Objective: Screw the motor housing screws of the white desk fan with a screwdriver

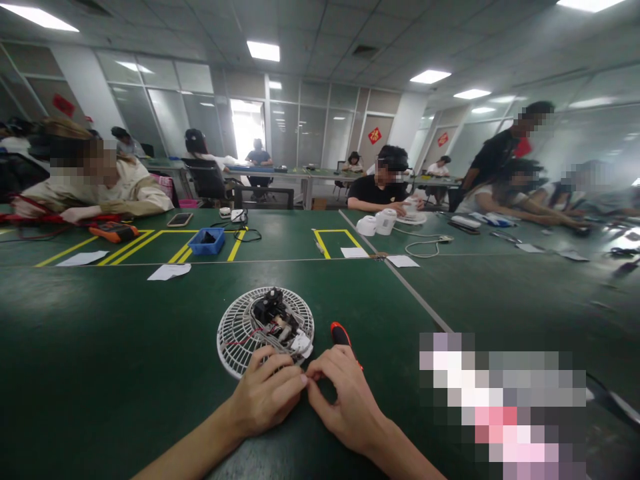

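A round white fan grille (235,333) lies flat on the green table (100,360) in front of me, with a black motor block, wires and a white part (280,323) on top of it. My left hand (265,393) rests curled on the grille's near edge, fingers bent over the rim and wires. My right hand (345,400) lies just right of it, thumb and forefinger pinched toward the left fingertips. What the pinch holds is too small to name. A red and black screwdriver (341,335) lies on the table just beyond my right hand.
Across the table sit a blue tray (207,241), a phone (179,219), an orange meter (114,231), paper slips (169,271) and white fan parts (377,223). Several other people work at the far side and the right. A blurred patch (505,407) covers the near right.
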Tool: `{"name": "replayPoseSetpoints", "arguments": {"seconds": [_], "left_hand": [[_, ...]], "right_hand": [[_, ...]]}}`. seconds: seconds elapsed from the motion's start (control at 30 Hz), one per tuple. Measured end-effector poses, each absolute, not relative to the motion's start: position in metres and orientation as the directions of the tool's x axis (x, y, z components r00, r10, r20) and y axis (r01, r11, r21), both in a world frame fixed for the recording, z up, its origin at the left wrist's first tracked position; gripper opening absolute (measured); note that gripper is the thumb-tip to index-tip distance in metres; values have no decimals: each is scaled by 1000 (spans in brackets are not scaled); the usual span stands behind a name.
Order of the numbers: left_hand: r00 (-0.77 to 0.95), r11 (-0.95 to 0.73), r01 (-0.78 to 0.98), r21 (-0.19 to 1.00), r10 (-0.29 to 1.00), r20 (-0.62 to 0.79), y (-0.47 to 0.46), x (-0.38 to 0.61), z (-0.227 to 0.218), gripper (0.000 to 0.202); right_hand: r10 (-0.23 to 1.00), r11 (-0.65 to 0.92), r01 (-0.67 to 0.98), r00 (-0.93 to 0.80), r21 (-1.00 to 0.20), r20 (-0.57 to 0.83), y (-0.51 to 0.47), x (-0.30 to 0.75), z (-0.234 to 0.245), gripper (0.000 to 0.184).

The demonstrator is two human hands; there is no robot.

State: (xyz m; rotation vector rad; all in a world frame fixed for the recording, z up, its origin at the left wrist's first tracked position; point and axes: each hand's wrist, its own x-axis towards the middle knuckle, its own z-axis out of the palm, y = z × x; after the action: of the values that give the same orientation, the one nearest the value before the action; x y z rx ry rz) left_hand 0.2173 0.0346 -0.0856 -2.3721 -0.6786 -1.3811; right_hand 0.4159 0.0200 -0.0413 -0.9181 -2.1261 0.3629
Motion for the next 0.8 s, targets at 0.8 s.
{"name": "replayPoseSetpoints", "arguments": {"seconds": [0.8], "left_hand": [[423, -850, 524, -47, 212, 881, 32, 219, -83, 29]], "right_hand": [[735, 679, 499, -457, -539, 501, 19, 416, -41, 12]]}}
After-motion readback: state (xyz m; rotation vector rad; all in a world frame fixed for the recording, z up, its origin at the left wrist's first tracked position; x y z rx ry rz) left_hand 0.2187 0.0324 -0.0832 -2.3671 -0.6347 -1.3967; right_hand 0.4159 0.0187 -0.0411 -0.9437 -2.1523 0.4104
